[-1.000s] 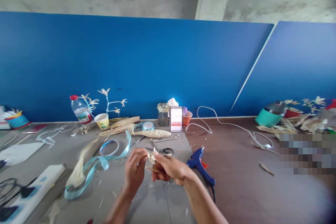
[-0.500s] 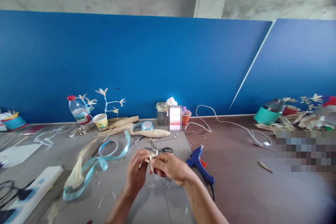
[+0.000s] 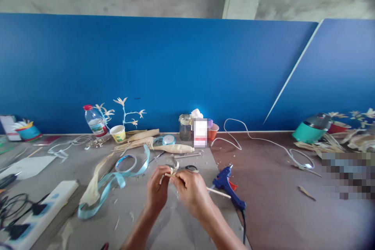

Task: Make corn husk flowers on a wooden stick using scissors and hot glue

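Note:
My left hand [image 3: 157,192] and my right hand [image 3: 191,191] meet over the grey table [image 3: 164,226], both pinched on a small cream husk flower [image 3: 174,170] held between the fingertips. A thin stick [image 3: 218,192] pokes out to the right from under my right hand. Black-handled scissors [image 3: 187,168] lie just behind the hands. A blue glue gun [image 3: 229,186] rests on the table right of my right hand.
A light-blue ribbon [image 3: 117,181] and tape ring [image 3: 125,163] lie to the left, beside a white power strip [image 3: 43,213]. At the back stand a water bottle [image 3: 95,122], a yellow cup [image 3: 118,133], a jar [image 3: 185,127] and corn husks [image 3: 172,149]. A white cable [image 3: 263,140] crosses the brown surface.
The hands have drawn closer together around the husk flower and shifted slightly right in view. A thin stick now shows beside my right hand.

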A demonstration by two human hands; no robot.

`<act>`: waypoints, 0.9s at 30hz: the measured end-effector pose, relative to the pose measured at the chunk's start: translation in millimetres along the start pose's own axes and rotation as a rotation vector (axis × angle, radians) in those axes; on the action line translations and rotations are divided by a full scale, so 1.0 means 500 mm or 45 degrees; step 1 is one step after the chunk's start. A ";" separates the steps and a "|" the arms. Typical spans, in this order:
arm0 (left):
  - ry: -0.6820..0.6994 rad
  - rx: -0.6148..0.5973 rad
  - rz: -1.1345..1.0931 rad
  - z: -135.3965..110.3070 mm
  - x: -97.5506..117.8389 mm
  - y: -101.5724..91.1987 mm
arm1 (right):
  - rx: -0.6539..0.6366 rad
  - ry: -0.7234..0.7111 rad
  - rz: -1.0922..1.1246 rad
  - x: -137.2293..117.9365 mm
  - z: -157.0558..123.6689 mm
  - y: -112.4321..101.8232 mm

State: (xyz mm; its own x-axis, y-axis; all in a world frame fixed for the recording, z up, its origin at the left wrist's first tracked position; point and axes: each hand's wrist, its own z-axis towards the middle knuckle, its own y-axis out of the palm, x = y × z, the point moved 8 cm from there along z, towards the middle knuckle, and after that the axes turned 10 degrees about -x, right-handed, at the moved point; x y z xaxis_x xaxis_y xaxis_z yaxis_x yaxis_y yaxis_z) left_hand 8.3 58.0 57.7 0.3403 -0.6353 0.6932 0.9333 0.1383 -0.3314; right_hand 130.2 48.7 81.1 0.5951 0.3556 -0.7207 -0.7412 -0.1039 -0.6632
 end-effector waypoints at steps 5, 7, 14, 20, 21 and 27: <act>-0.067 0.027 0.046 -0.003 -0.010 -0.001 | 0.057 -0.003 -0.054 -0.004 -0.005 0.000; -0.129 0.077 0.085 -0.004 -0.033 -0.011 | 0.083 0.008 0.006 -0.006 -0.010 -0.010; -0.194 0.356 0.301 -0.013 -0.083 -0.075 | -0.035 0.092 0.605 0.002 -0.021 -0.029; 0.156 0.318 0.590 -0.014 -0.019 -0.063 | -0.808 0.243 1.454 -0.016 -0.033 0.110; 0.186 0.326 0.615 -0.016 -0.011 -0.063 | -0.929 0.283 1.592 -0.026 -0.037 0.126; 0.350 0.251 0.605 -0.024 0.021 -0.059 | -1.134 0.418 2.150 -0.057 -0.035 0.147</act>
State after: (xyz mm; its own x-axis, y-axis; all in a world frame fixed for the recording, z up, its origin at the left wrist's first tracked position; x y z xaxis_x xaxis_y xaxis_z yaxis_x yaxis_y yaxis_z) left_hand -16.8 38.1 67.2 0.7092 -0.6393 0.2971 0.6982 0.5783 -0.4220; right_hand 64.5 14.6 49.3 -0.3490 -0.7514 -0.5601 -0.2398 -0.5061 0.8284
